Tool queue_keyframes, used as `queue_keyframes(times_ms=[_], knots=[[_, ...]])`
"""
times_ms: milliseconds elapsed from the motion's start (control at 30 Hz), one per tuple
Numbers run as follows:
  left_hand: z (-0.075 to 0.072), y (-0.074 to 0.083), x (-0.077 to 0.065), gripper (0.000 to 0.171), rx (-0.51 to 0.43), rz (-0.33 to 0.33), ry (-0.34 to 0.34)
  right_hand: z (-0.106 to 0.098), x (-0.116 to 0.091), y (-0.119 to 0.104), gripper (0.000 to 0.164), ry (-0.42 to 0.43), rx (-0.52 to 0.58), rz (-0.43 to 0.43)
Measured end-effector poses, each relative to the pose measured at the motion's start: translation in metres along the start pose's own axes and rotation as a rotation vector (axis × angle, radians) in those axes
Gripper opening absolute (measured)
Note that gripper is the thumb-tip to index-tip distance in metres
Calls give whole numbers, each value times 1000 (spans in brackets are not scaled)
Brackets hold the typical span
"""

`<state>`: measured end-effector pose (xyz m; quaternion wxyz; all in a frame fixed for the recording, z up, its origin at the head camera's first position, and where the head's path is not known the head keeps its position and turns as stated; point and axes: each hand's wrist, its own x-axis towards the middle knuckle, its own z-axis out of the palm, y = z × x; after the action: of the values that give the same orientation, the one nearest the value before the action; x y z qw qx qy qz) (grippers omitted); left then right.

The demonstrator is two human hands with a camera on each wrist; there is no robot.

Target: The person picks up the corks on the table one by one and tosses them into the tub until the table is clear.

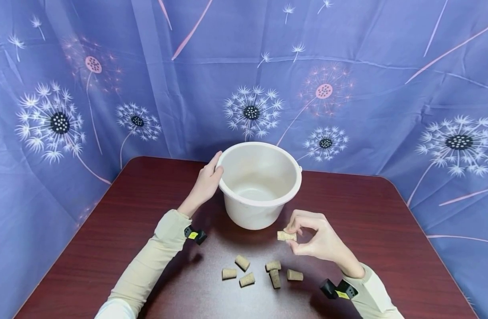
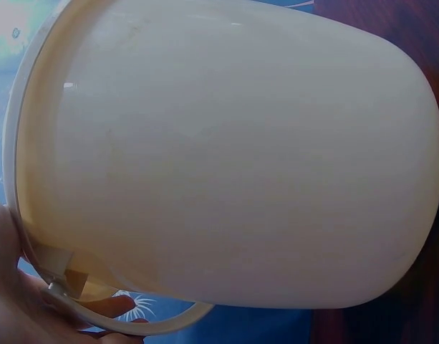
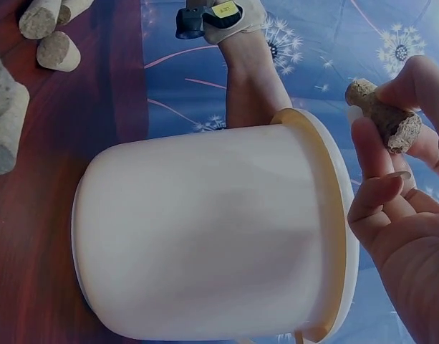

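Observation:
A white plastic bucket stands upright on the table. My left hand grips its rim at the left, the thumb over the edge. In the left wrist view, the fingers lie beside the bucket's curved handle, near the joint under the rim. My right hand pinches a tan cork between thumb and fingertips, in front of the bucket's right side and apart from it. In the right wrist view, the held cork shows a rough, crumbly end. Several corks, one of them a loose cork, lie nearer me.
The dark red wooden table has rounded far corners. Behind and beside it hangs a blue curtain with dandelion prints. Two of the corks touch each other, one an upper cork. Each wrist wears a small black camera.

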<state>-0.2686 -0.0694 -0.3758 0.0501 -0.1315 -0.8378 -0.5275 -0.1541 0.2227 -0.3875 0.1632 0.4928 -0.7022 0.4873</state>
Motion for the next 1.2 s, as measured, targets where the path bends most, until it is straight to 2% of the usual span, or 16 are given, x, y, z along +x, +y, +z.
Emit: queue_keyframes(times_ms=[1200], knots=[[-1,0,-1,56,-9,3,-3,-5,10,-4,30,53,1,-60]])
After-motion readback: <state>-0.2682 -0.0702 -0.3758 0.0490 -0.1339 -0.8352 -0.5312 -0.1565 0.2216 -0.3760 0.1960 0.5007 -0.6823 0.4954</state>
